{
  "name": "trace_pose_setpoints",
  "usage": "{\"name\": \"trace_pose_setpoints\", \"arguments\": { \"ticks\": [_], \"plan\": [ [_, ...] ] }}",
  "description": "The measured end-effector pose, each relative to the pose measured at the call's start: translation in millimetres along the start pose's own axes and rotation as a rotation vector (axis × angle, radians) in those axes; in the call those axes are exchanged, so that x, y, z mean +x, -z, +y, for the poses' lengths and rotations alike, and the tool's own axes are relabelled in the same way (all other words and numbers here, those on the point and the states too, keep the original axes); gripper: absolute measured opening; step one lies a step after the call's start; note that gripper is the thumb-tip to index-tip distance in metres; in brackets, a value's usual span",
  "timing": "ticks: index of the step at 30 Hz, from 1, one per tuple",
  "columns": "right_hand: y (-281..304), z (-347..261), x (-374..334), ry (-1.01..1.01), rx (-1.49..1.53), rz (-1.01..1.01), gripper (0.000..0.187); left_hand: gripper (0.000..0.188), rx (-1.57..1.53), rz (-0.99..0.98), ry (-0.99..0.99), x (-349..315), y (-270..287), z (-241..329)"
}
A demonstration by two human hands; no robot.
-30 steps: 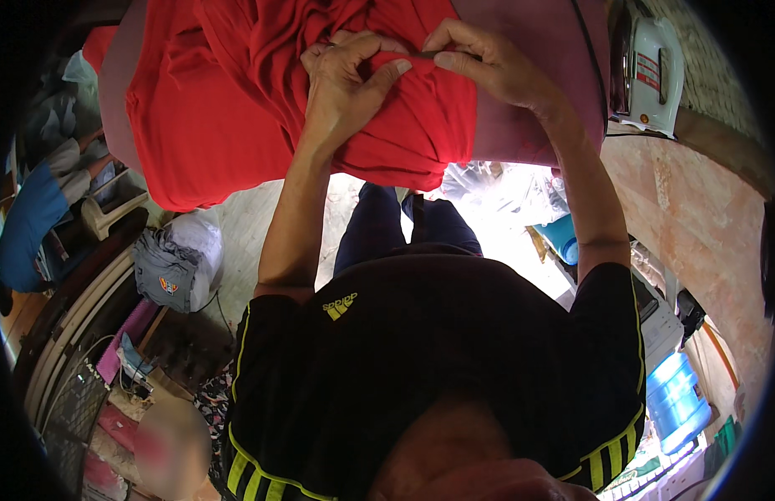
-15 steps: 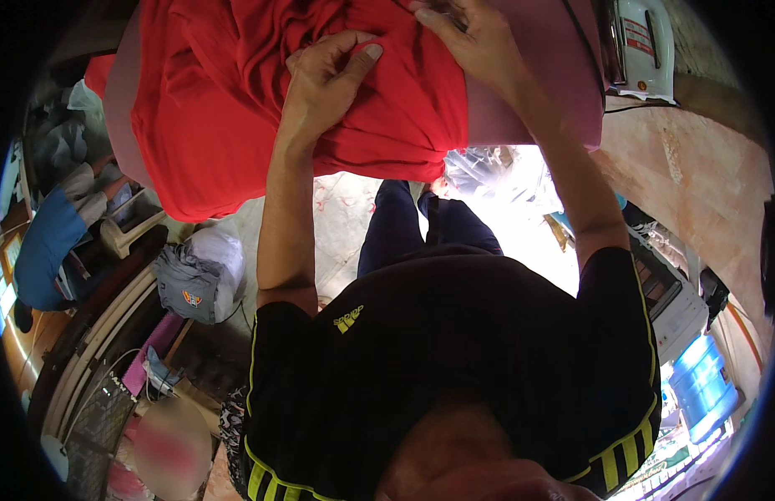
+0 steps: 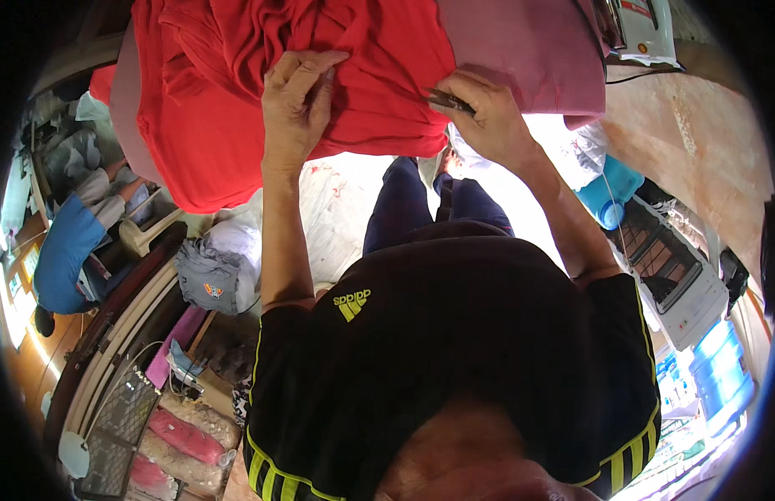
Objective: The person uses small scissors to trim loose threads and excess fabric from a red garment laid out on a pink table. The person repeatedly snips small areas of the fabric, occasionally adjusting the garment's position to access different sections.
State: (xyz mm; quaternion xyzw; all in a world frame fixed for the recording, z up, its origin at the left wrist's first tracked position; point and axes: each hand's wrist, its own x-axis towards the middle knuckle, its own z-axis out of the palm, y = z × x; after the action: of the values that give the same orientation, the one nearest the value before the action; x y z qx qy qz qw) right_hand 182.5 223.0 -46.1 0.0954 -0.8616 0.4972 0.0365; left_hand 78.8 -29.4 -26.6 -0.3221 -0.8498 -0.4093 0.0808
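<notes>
A large piece of red cloth [image 3: 204,125] lies in folds over a mauve padded surface [image 3: 521,58] and hangs over its near edge. My left hand [image 3: 296,104] is on the cloth, its bent fingers and thumb pinching a fold. My right hand [image 3: 492,113] is closed round small dark metal thread snips [image 3: 451,102], whose tips point left toward the cloth's right edge. The handle is partly hidden in my palm. I cannot tell whether the blades touch the cloth.
A white appliance [image 3: 646,33] with a cord stands at the far right. A grey bag [image 3: 212,280] is on the left, near a seated person in blue [image 3: 66,250]. Blue water jugs [image 3: 721,367] stand to the right. Red thread scraps [image 3: 333,179] lie on the floor.
My right hand has come nearer and down to the cloth's right edge, bringing the snips into clear view. My left hand has shifted slightly left and nearer. The view has moved a little.
</notes>
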Motion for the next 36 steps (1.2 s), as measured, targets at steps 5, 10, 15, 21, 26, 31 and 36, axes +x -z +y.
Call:
{"name": "trace_pose_setpoints", "arguments": {
  "ticks": [5,10,15,21,26,31,36],
  "plan": [
    [-3.8,-23.4,-11.7,0.025,0.059,-0.016,0.018,0.025,0.312,-0.053,-0.187,1.9,-1.9,18.9],
    [-21.7,-36.7,-17.7,0.036,0.105,0.000,0.017,0.036,0.335,-0.162,-0.306,-0.2,-10.2,24.6],
    [-35.8,-43.8,-21.7,-0.046,0.253,0.021,0.011,0.032,0.121,-0.247,-0.277,-6.7,-6.6,24.7],
    [-34.7,-54.6,-17.1,-0.003,0.300,0.022,0.017,0.018,0.046,-0.068,-0.181,-35.6,-4.7,14.8],
    [-24.8,-52.1,2.4,0.006,-0.118,-0.007,0.026,0.013,0.003,0.059,-0.111,-51.1,1.4,11.0],
    [-48.4,-41.9,24.1,0.143,-0.398,-0.005,0.028,0.008,-0.045,0.086,-0.019,-50.8,5.2,18.0],
    [-58.5,-38.4,33.2,0.221,-0.462,0.043,0.020,0.004,-0.116,0.096,0.031,-50.3,8.5,21.9]
  ]
}}
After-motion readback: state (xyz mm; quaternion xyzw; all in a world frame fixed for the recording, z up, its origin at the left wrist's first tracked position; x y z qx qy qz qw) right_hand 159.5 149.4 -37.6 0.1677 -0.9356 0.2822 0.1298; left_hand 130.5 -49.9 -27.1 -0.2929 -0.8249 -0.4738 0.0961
